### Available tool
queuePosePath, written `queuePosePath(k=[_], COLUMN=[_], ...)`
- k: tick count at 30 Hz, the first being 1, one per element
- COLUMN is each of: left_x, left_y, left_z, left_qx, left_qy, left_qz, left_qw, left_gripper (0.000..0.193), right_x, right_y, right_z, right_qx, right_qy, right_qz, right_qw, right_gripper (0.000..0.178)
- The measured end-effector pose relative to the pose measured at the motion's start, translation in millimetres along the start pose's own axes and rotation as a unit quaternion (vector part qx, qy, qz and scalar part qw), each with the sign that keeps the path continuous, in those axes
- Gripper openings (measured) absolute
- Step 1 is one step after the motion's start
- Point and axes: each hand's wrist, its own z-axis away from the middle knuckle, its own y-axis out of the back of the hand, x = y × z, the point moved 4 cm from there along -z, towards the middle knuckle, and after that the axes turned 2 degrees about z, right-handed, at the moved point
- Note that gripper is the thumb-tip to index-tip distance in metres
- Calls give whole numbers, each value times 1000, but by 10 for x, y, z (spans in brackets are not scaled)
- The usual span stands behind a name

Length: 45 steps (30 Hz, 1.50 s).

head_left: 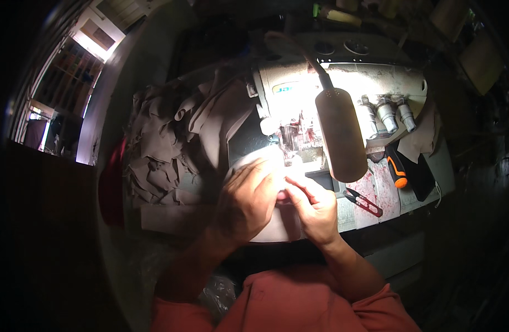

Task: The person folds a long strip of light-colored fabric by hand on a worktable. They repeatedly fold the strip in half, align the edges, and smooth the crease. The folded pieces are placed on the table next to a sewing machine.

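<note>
At the front of a pale overlock sewing machine (376, 80), my two hands meet under bright light. My left hand (248, 196) is curled, with its fingers closed on a piece of pale fabric (276, 229) that spreads below it toward the table's near edge. Close beside it, my right hand (316, 209) pinches with thumb and forefinger at the same fabric, just in front of the machine's needle area (301, 138). Glare washes out the fingertips and the cloth between them.
A heap of loose beige fabric pieces (166, 138) covers the left of the table. An oblong lamp head (341, 135) hangs over the machine. To the right lie red-and-black thread snips (364, 202), an orange-and-black handled tool (397, 172) and a flat dark object (420, 180).
</note>
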Motion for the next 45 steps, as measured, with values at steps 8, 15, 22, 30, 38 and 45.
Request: queuePosePath(k=[8,15,22,30,38,45], left_x=[-791,-973,165,336,93,-1022], left_y=[-107,191,38,-72,-210,818], left_z=[-422,-414,569,747,1423,2039], left_qx=[-304,113,-20,55,257,542], left_qy=[212,-21,27,28,359,282], left_qz=[-54,-82,144,152,799,625], left_qw=[927,990,989,986,408,485], left_gripper=[34,23,20,30,32,47], right_x=[19,129,-69,-215,-344,-224], right_y=[374,255,201,139,-87,48], right_z=[196,223,284,384,363,372], right_qx=[26,-75,-66,-90,-150,-131], right_qy=[-23,-18,99,250,-152,-169], right_qz=[63,271,343,416,6,-118], right_qw=[997,959,932,870,977,970], right_gripper=[15,12,14,19,9,13])
